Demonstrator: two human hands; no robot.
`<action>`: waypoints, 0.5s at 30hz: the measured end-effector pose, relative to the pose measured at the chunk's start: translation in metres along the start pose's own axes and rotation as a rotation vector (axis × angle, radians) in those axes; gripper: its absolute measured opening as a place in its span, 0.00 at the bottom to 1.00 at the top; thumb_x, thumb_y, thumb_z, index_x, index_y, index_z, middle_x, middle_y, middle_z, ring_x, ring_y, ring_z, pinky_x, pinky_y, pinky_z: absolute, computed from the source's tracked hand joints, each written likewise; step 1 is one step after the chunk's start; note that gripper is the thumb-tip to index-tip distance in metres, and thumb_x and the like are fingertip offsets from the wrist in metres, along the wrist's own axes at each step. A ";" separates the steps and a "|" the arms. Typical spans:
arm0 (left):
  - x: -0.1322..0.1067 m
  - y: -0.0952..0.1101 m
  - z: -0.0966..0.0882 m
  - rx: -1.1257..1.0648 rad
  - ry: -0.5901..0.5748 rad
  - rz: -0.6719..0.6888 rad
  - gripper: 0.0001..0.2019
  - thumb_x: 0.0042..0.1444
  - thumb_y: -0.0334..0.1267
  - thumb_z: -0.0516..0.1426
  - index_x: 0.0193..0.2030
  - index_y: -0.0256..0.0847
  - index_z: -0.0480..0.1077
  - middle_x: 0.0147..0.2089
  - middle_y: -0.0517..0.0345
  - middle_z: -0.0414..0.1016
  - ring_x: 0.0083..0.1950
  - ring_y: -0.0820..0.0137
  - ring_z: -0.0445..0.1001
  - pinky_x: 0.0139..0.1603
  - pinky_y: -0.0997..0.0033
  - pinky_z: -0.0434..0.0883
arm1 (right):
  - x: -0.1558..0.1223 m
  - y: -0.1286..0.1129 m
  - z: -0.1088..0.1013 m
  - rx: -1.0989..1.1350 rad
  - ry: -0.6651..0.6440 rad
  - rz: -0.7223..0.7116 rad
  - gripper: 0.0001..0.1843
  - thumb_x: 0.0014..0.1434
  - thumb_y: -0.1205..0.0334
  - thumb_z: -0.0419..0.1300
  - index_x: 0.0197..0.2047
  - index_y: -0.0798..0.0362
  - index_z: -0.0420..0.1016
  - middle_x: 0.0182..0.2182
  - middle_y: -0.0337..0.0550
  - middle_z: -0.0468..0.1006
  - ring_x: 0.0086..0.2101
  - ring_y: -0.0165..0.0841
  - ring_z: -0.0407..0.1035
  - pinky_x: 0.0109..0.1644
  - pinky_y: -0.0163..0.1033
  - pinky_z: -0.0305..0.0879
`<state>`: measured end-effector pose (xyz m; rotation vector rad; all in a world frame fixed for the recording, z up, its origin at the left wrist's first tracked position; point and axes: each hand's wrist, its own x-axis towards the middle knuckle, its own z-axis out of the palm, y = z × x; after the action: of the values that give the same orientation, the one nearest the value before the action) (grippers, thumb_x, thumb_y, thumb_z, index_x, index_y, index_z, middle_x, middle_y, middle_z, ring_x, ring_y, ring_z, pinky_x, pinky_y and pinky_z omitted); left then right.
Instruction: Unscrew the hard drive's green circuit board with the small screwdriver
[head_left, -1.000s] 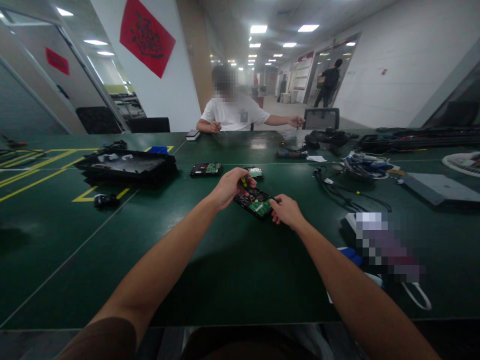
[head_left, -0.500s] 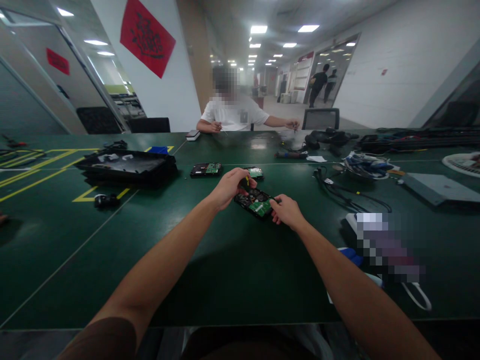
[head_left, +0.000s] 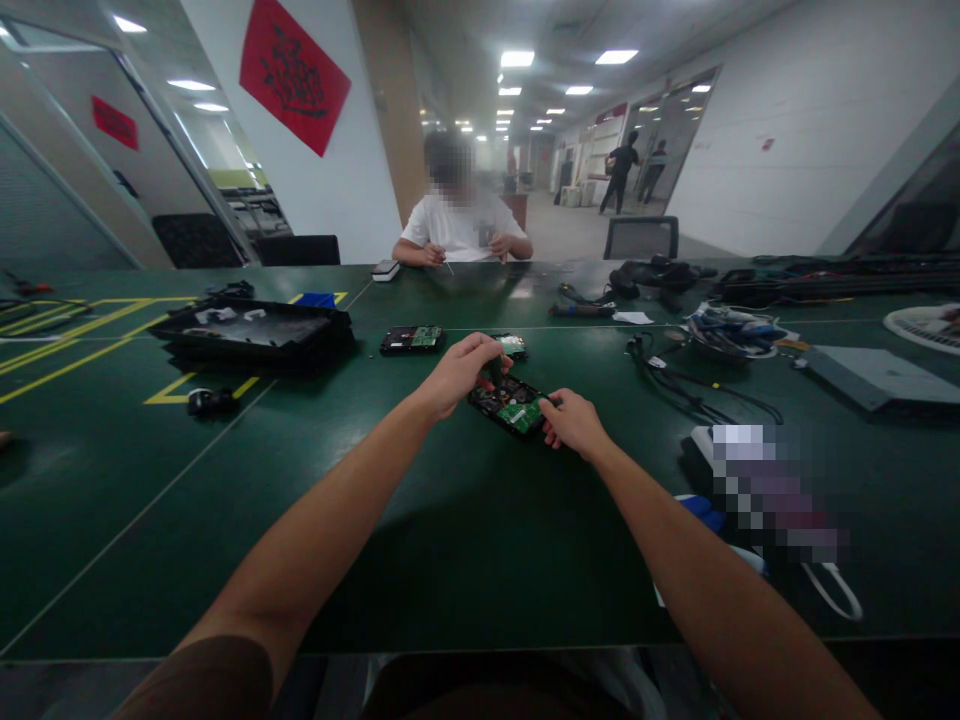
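A hard drive [head_left: 519,412] with its green circuit board facing up lies at a slant on the green table in front of me. My left hand [head_left: 463,375] is closed around a small dark-handled screwdriver [head_left: 496,374], held upright over the drive's far left part. Fingers hide much of the tool, and I cannot make out its tip. My right hand [head_left: 576,420] pinches the drive at its right end. Just beyond my left hand lies a second drive [head_left: 511,346], partly covered by it. Another hard drive [head_left: 411,340] rests farther left.
Black trays [head_left: 255,335] stand at the left, near a small black object [head_left: 213,401]. To the right are cables [head_left: 675,375], a bundle in clear wrap [head_left: 731,330], a grey box [head_left: 885,378] and a blurred item [head_left: 772,490]. A person in a white shirt [head_left: 461,228] sits opposite.
The screwdriver has turned or shifted slightly in my left hand; my right hand and the drive stay put. The person opposite has drawn one arm in from the side.
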<state>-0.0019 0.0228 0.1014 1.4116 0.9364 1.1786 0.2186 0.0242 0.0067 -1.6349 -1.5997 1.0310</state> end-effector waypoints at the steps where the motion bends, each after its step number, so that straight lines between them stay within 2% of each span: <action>1: 0.001 0.001 -0.001 0.071 0.024 0.033 0.11 0.60 0.47 0.60 0.37 0.40 0.73 0.38 0.53 0.78 0.38 0.68 0.75 0.31 0.74 0.67 | 0.000 0.000 0.000 0.001 -0.001 0.000 0.11 0.71 0.58 0.56 0.52 0.55 0.69 0.25 0.39 0.80 0.20 0.29 0.74 0.19 0.29 0.70; 4: 0.002 0.003 -0.005 0.194 0.053 0.072 0.11 0.60 0.47 0.61 0.35 0.41 0.75 0.31 0.57 0.74 0.31 0.72 0.70 0.25 0.76 0.61 | 0.001 0.001 0.000 -0.005 0.005 -0.002 0.11 0.71 0.58 0.56 0.51 0.55 0.69 0.24 0.39 0.79 0.19 0.29 0.74 0.19 0.29 0.69; 6: 0.000 0.004 -0.006 0.169 0.000 0.019 0.12 0.60 0.48 0.61 0.39 0.41 0.77 0.29 0.58 0.71 0.26 0.73 0.68 0.22 0.75 0.58 | 0.002 0.001 0.001 -0.017 0.008 -0.008 0.10 0.71 0.58 0.56 0.50 0.55 0.69 0.23 0.38 0.78 0.19 0.29 0.74 0.18 0.28 0.68; 8: -0.002 0.006 -0.006 0.095 -0.080 -0.062 0.14 0.61 0.50 0.60 0.44 0.41 0.77 0.32 0.55 0.74 0.24 0.73 0.69 0.19 0.75 0.58 | 0.002 0.001 0.001 -0.022 0.008 -0.017 0.10 0.71 0.59 0.56 0.49 0.55 0.69 0.22 0.37 0.78 0.18 0.29 0.73 0.18 0.29 0.67; 11: -0.004 0.008 -0.006 -0.047 -0.144 -0.149 0.16 0.61 0.49 0.59 0.49 0.41 0.76 0.42 0.47 0.79 0.24 0.72 0.72 0.18 0.73 0.59 | 0.001 -0.001 0.000 -0.015 0.008 -0.018 0.10 0.71 0.59 0.56 0.50 0.55 0.69 0.22 0.37 0.78 0.18 0.29 0.73 0.18 0.29 0.68; 15: -0.002 0.007 -0.008 -0.163 -0.119 -0.208 0.14 0.60 0.46 0.56 0.44 0.38 0.74 0.45 0.43 0.80 0.28 0.67 0.78 0.22 0.71 0.68 | -0.001 -0.002 -0.001 -0.011 0.003 -0.012 0.10 0.71 0.59 0.57 0.50 0.56 0.69 0.23 0.38 0.79 0.18 0.28 0.73 0.18 0.29 0.68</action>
<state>-0.0108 0.0215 0.1078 1.2091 0.8614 0.9816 0.2186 0.0237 0.0088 -1.6318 -1.6139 1.0143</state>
